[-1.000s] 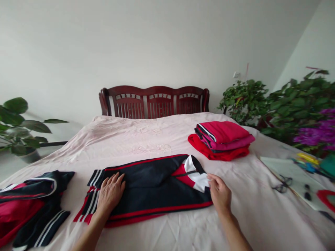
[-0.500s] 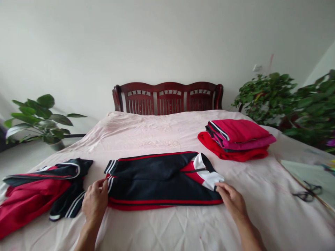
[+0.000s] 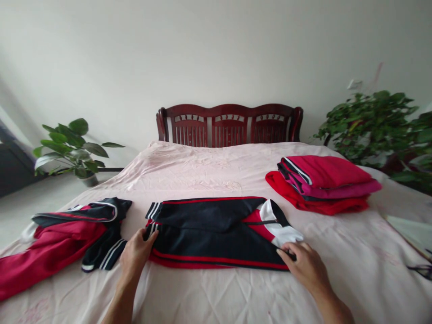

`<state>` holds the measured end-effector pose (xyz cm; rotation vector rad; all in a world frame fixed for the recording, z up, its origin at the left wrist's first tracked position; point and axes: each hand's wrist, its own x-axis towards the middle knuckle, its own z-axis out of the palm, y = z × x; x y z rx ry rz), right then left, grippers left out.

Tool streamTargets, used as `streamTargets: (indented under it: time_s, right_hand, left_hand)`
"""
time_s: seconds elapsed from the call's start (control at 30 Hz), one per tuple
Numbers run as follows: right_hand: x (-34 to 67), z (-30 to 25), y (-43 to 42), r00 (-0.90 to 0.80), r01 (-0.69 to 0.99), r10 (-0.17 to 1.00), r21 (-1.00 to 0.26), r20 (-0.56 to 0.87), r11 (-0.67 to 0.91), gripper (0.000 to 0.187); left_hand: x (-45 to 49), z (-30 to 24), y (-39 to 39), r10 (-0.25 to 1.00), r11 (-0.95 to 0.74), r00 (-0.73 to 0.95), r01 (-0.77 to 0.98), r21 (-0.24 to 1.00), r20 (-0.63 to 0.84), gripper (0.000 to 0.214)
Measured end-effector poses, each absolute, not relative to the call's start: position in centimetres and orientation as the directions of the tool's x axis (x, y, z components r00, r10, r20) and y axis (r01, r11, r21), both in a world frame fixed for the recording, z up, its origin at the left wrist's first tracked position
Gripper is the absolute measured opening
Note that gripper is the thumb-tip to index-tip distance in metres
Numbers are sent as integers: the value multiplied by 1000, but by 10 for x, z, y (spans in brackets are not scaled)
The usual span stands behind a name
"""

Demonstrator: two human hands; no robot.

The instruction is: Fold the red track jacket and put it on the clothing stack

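Navy jacket (image 3: 209,245) is lying folded flat on the bed (image 3: 216,297) between your hands, its long axis running left to right before you, striped cuffs (image 3: 154,210) pointing left, white-and-red neck end (image 3: 286,234) pointing right. Your left hand (image 3: 137,249) is pinching the cuff end; your right hand (image 3: 303,262) is gripping the near corner at the neck. Left of it, a rumpled red-and-navy garment (image 3: 67,238) is lying; beyond the neck end, a folded clothes stack (image 3: 332,173) is resting.
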<state>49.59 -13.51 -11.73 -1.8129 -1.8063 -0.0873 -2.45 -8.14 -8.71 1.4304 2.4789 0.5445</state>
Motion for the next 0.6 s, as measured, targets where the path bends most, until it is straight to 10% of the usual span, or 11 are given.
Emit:
streamTargets:
  time_s: [0.6]
  right_hand:
    - [496,-122,-132,102,976,857,-218,505,12,32]
  left_hand:
    - [-32,-86,-87,768,527,-612,772,356,190,53]
